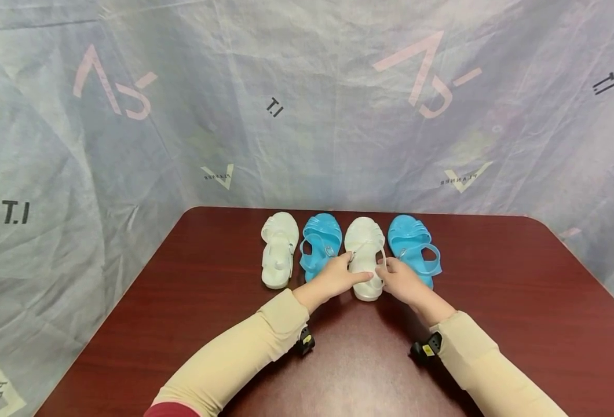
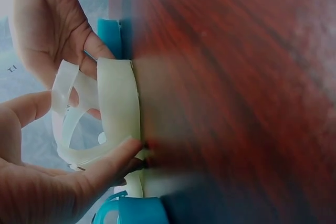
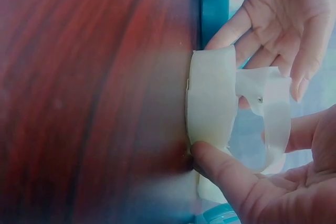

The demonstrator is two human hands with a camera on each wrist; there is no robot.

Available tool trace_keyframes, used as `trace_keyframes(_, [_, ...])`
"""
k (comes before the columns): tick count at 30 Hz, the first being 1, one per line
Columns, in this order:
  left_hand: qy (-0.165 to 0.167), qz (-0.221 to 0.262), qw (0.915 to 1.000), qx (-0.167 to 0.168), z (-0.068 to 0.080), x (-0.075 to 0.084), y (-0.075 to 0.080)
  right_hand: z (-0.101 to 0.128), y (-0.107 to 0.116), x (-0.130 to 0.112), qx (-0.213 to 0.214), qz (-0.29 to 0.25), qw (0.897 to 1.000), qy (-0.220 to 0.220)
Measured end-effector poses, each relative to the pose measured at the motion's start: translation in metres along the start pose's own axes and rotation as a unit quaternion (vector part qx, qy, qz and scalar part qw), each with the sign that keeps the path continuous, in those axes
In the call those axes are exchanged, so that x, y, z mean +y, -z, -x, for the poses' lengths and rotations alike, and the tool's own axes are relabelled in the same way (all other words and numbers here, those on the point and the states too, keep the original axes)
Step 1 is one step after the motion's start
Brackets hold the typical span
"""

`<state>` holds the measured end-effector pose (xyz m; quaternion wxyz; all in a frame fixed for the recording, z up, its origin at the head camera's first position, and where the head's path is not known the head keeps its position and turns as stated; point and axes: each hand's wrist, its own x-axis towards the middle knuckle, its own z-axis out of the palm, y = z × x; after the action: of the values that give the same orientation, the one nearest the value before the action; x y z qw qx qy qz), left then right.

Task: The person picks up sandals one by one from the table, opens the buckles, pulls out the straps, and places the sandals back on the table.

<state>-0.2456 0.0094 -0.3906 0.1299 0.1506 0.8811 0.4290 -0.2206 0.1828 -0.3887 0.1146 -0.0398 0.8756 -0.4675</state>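
A white strappy sandal [image 1: 365, 236] lies toe away on the table, with its heel between the two hands. My left hand [image 1: 336, 277] touches its left side, fingers extended and thumb reaching across above the heel. On the opposite side, my right hand [image 1: 402, 281] has its fingers beside the heel and the ankle strap [image 3: 277, 121]. Both wrist views show fingertips low against the sole's edge, and the strap standing up in a loop. Blue sandals flank it: one blue sandal [image 1: 321, 226] at the left, another blue sandal [image 1: 408, 226] at the right.
A second white sandal [image 1: 280, 255] lies at the left end of the row. All toes point to the back edge of the dark red wooden table [image 1: 208, 307]. Behind it hangs a pale printed cloth [image 1: 317, 139].
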Motion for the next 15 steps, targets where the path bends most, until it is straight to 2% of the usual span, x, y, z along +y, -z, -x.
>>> trace_keyframes(8, [0.001, -0.003, 1.0000, -0.008, 0.0034, -0.0011, -0.0013, 0.0063, 0.0014, -0.0025, -0.018, -0.020, 1.000, -0.004])
trace_keyframes(15, [0.007, 0.019, 0.9997, -0.012, 0.0051, -0.0014, -0.0025, 0.0075, 0.0002, 0.0025, -0.020, -0.024, 0.999, -0.002])
